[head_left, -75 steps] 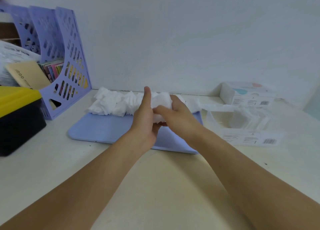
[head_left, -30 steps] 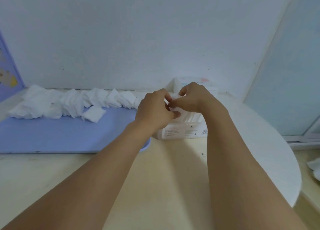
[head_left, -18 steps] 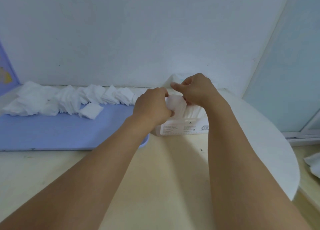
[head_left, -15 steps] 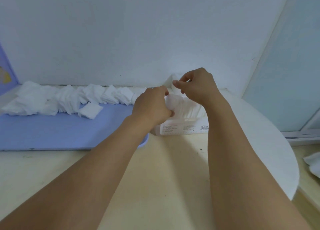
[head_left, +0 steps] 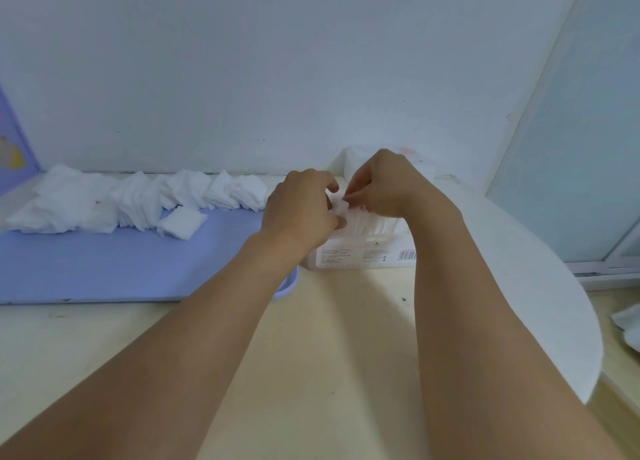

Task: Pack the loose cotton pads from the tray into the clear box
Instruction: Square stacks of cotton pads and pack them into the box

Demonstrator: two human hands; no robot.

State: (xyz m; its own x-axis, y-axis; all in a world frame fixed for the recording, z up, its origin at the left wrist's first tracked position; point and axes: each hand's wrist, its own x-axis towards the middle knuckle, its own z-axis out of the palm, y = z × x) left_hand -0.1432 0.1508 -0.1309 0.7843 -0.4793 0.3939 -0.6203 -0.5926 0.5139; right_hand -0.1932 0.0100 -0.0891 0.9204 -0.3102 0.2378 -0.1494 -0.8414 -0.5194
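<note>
Cream table [head_left: 346, 338], white wall behind. Blue tray [head_left: 104, 262] at left, touching the clear box [head_left: 367, 251] at its right corner. Loose cotton pads [head_left: 131, 203] heaped along the tray's far edge. Box holds upright pads. Left hand [head_left: 301, 213], fingers curled, and right hand [head_left: 384, 186] meet over the box, each grip pinching a small wad of pads [head_left: 338, 207].

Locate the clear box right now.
Head view: the clear box sits on the table right of centre, just off the right end of the blue tray, under the left hand and right hand.
</note>
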